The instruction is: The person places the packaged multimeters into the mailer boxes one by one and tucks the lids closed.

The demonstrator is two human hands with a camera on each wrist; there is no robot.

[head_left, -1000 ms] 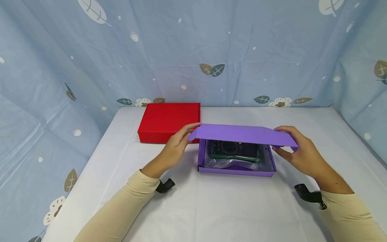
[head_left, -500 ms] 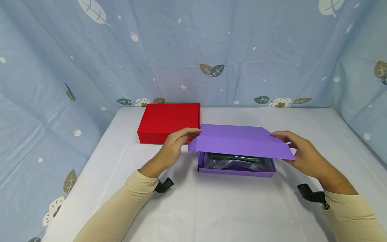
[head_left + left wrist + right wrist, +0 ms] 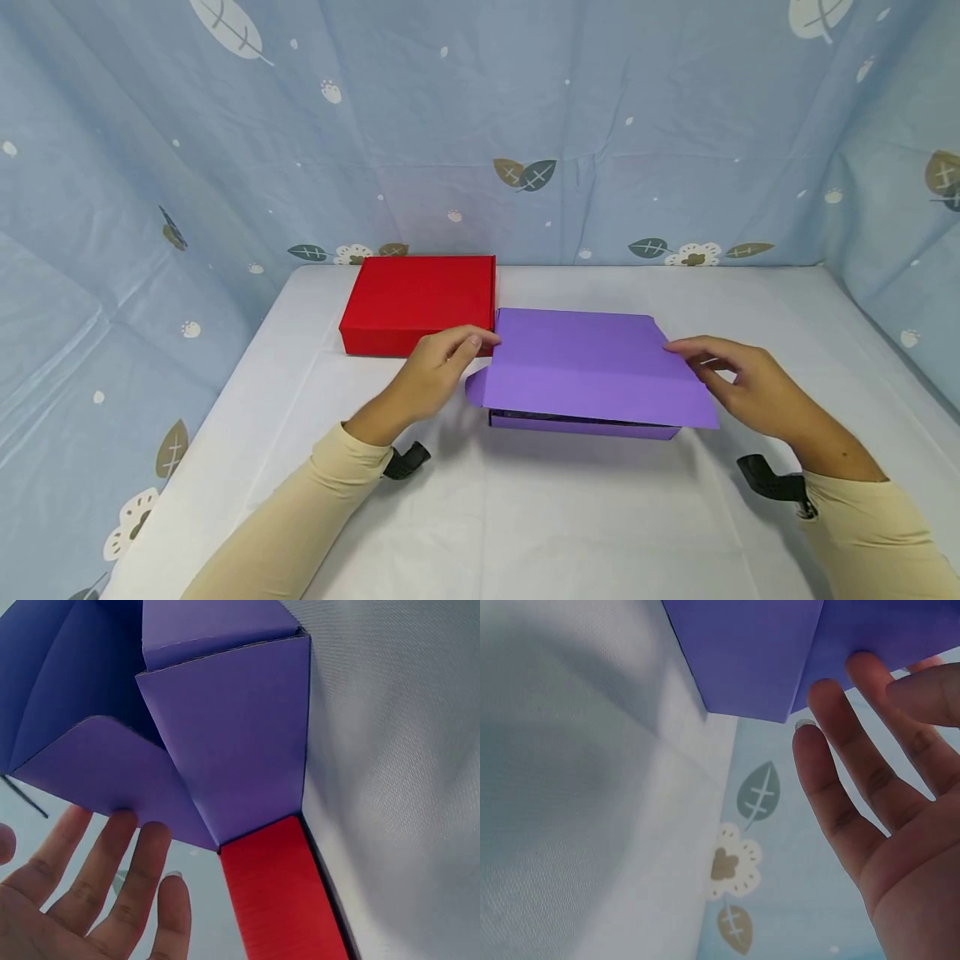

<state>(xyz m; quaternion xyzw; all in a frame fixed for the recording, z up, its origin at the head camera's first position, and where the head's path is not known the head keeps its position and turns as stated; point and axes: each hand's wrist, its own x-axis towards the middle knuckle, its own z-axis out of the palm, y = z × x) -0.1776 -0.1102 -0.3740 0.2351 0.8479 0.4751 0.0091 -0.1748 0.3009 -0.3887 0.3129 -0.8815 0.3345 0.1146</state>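
A purple cardboard box (image 3: 585,429) sits on the table with its lid (image 3: 592,358) folded nearly flat over it. A thin dark gap shows at the front wall, and the contents are hidden. At the lid's left edge my left hand (image 3: 431,371) touches the side with its fingertips. In the left wrist view those fingers (image 3: 120,855) lie fairly straight against the lid's side flap (image 3: 105,765). My right hand (image 3: 750,392) is at the right edge, thumb apart. Its fingers (image 3: 847,742) reach up to the purple side in the right wrist view, with nothing gripped.
A closed red box (image 3: 420,300) lies behind my left hand, close to the purple box's back left corner. White cloth covers the table (image 3: 585,517). A blue patterned curtain (image 3: 450,125) hangs behind and at the sides.
The purple lid has swung down toward the front and now covers the black-and-green device in a clear bag. Both hands have come slightly forward along the lid's sides.
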